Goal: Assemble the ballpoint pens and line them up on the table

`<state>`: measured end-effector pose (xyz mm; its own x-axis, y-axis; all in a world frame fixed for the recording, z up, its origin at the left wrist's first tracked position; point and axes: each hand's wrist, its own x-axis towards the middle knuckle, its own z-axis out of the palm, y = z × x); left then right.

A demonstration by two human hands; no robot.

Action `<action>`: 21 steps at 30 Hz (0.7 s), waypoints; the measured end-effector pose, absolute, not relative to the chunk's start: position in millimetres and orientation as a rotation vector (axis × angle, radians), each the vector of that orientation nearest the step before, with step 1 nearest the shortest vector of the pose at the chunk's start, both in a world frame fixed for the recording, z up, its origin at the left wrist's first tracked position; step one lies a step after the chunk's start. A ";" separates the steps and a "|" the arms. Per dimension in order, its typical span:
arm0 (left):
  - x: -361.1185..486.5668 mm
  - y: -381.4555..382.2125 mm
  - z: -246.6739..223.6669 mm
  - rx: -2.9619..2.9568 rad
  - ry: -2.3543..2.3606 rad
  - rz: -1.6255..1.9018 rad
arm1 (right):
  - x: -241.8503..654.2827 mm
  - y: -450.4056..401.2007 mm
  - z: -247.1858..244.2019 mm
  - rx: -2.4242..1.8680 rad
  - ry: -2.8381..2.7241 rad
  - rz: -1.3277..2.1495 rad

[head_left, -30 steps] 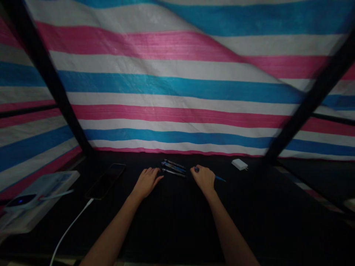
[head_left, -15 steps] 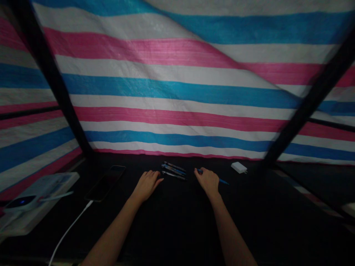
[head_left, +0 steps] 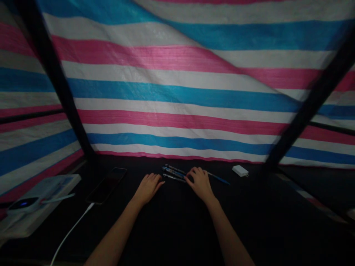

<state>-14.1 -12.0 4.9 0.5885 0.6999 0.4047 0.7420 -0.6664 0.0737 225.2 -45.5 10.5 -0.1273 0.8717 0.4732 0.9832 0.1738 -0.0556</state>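
My left hand [head_left: 148, 189] rests palm down on the dark surface, holding nothing, its fingertips just left of a small bunch of pens [head_left: 173, 172]. Those pens lie side by side, dark with blue and silver parts. My right hand [head_left: 200, 183] sits over their right ends, fingers curled down on them. A blue pen [head_left: 219, 178] sticks out from under that hand toward the right, its left part hidden. Whether the hand grips it is hard to see.
A black phone [head_left: 107, 186] with a white cable [head_left: 70, 231] lies left of my hands. Further left is a pale box [head_left: 46, 192] bearing a power bank [head_left: 22, 204]. A white charger [head_left: 240, 170] lies right. Black poles [head_left: 310, 103] hold a striped tarp [head_left: 177, 99] behind the dark table [head_left: 172, 229].
My right hand has slid left onto the ends of the pen bunch, while the blue pen's tip has stayed about where it was. My left hand has barely moved.
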 end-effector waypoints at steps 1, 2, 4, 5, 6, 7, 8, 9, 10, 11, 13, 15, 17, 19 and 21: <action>-13.9 -12.4 5.1 -2.707 -1.234 -0.626 | 217.4 -47.2 11.9 -1.717 -2.109 -0.384; -13.8 -12.8 5.3 -2.708 -1.236 -0.629 | 210.7 -48.7 12.2 -1.701 -2.148 -0.393; -13.5 -13.8 5.9 -2.716 -1.242 -0.631 | 201.3 -50.6 10.0 -1.702 -2.183 -0.412; -13.3 -14.2 6.3 -2.723 -1.243 -0.633 | 198.5 -51.1 8.5 -1.703 -2.188 -0.409; -13.0 -14.7 6.7 -2.732 -1.238 -0.635 | 196.8 -51.4 7.1 -1.703 -2.187 -0.398; -12.7 -15.1 7.2 -2.742 -1.228 -0.638 | 195.6 -51.5 6.1 -1.701 -2.184 -0.382; -12.2 -15.5 7.6 -2.752 -1.213 -0.641 | 194.9 -51.7 5.5 -1.700 -2.178 -0.366; -11.7 -15.9 8.0 -2.763 -1.196 -0.645 | 194.2 -51.8 5.2 -1.702 -2.171 -0.354; -11.2 -16.3 8.4 -2.772 -1.180 -0.649 | 193.6 -51.9 5.0 -1.710 -2.161 -0.349; -10.8 -16.7 8.6 -2.781 -1.167 -0.652 | 192.9 -52.0 4.9 -1.722 -2.150 -0.346; -10.3 -17.4 8.5 -2.794 -1.154 -0.652 | 191.4 -51.9 4.4 -1.739 -2.143 -0.338; -9.8 -18.0 7.8 -2.806 -1.146 -0.640 | 190.1 -51.5 3.8 -1.753 -2.155 -0.318; -9.2 -18.6 6.6 -2.816 -1.133 -0.619 | 189.1 -51.0 3.9 -1.771 -2.163 -0.296; -8.0 -19.1 5.3 -2.819 -1.105 -0.598 | 188.2 -50.8 4.7 -1.768 -2.148 -0.273; -6.7 -19.0 4.0 -2.814 -1.064 -0.573 | 186.9 -50.8 5.8 -1.725 -2.108 -0.232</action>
